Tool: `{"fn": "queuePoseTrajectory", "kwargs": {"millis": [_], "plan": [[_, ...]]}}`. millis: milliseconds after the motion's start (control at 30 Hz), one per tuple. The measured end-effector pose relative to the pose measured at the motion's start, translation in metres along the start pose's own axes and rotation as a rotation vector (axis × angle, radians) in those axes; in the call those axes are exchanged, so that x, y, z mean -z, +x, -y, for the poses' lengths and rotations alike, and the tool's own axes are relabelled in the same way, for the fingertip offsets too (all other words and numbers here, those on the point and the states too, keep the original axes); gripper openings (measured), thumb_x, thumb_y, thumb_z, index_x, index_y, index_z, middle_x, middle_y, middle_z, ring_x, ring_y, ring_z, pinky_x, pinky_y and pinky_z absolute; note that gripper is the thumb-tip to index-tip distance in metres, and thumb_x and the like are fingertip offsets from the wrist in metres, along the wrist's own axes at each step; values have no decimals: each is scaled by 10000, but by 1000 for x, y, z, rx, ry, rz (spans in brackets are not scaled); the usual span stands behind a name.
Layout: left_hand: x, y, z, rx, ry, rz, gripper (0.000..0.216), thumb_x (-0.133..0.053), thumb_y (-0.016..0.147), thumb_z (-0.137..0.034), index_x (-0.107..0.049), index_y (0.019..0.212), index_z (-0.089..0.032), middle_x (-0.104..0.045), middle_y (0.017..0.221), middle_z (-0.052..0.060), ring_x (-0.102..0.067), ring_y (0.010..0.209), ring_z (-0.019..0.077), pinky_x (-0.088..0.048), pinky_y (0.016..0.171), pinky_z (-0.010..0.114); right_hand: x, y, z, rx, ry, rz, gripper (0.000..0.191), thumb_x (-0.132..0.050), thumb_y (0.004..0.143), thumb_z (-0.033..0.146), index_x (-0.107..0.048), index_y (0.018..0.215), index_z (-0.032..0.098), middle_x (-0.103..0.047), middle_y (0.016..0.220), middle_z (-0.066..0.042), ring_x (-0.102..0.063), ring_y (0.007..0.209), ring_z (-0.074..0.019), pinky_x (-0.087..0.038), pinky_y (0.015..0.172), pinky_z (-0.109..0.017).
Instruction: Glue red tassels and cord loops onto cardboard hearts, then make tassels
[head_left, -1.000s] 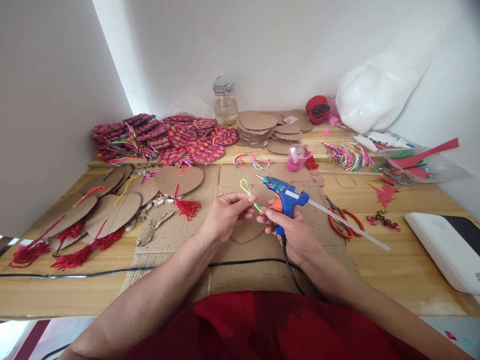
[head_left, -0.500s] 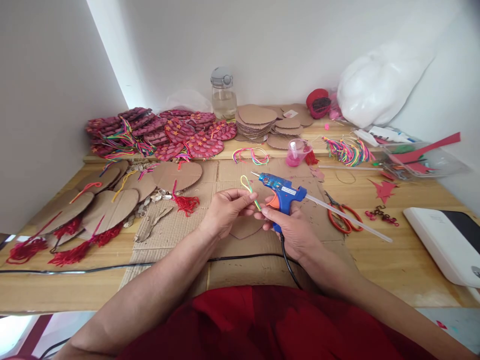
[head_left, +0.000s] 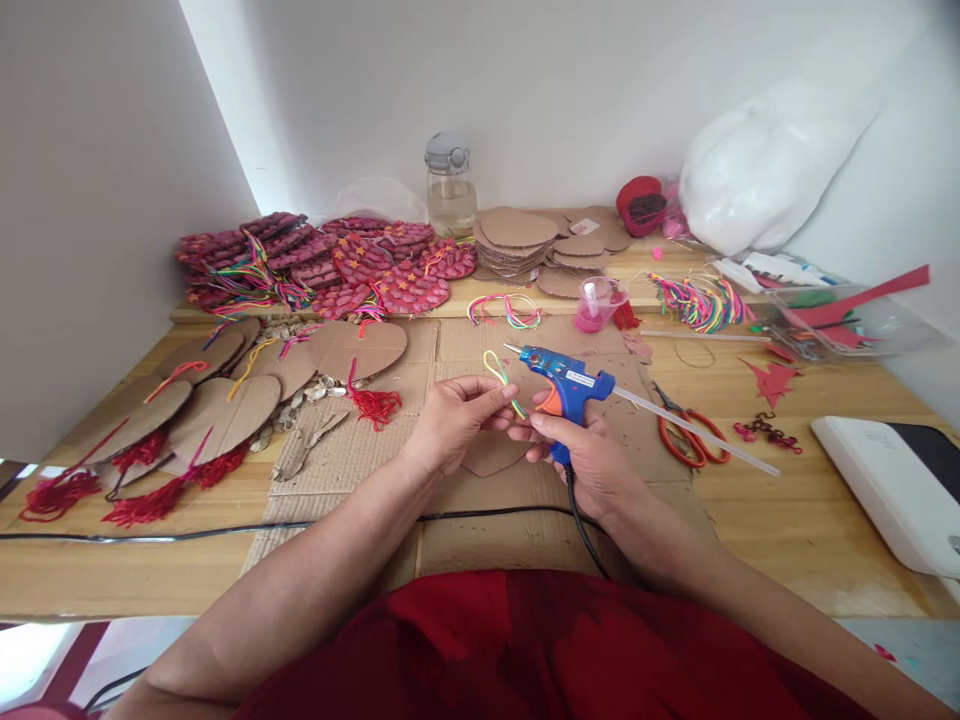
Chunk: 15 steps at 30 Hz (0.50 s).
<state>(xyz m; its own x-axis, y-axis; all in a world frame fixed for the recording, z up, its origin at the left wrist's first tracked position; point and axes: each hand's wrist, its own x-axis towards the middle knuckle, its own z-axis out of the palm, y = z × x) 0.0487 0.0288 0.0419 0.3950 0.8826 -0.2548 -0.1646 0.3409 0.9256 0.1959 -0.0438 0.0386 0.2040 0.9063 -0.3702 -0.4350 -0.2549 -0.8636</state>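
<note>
My left hand (head_left: 454,420) pinches a looped yellow-green cord (head_left: 498,372) that sticks up from its fingertips. My right hand (head_left: 581,455) is wrapped round the handle of a blue glue gun (head_left: 564,384) with an orange trigger; the nozzle points up and left, close to the loop, and a clear glue stick (head_left: 694,432) juts out to the right. The fingertips of both hands touch. A small cardboard heart (head_left: 491,458) lies on the cardboard mat just under them. The gun's black cable (head_left: 579,530) runs down toward me.
Cardboard hearts with red tassels (head_left: 187,420) lie at the left. Decorated red hearts (head_left: 330,265), a jar (head_left: 450,190), plain cardboard hearts (head_left: 525,245) and coloured cords (head_left: 697,300) fill the back. Red scissors (head_left: 686,435) and a white device (head_left: 892,490) are at the right.
The hands, cord and glue gun have kept their pose; only the view shifted slightly.
</note>
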Motion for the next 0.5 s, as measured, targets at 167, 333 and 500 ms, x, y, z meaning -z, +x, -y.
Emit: {"fn": "queuePoseTrajectory", "kwargs": {"millis": [167,333,500], "plan": [[0,-1,0,-5,15,3,339,-884,668,-387,-738,773,-100,-691,658,17,-609,552,59,-496,561,166,-1,2,-1,30,3,-15,397,-867,660,302,-632,972,229,-724,799,29,-740,715,-174,-496,514,-227],[0,-2,1,-7,39,11,324,-864,700,-386,-729,785,-104,-702,674,26,-643,561,77,-495,567,177,0,4,-8,83,0,20,373,-863,675,270,-632,966,231,-724,791,36,-729,724,-159,-513,517,-221],[-2,-2,1,-8,40,27,333,-861,702,-393,-708,776,-107,-703,668,27,-669,558,103,-503,573,199,2,6,-11,102,-16,46,316,-839,713,256,-628,947,231,-717,800,38,-717,723,-145,-516,522,-218]]}}
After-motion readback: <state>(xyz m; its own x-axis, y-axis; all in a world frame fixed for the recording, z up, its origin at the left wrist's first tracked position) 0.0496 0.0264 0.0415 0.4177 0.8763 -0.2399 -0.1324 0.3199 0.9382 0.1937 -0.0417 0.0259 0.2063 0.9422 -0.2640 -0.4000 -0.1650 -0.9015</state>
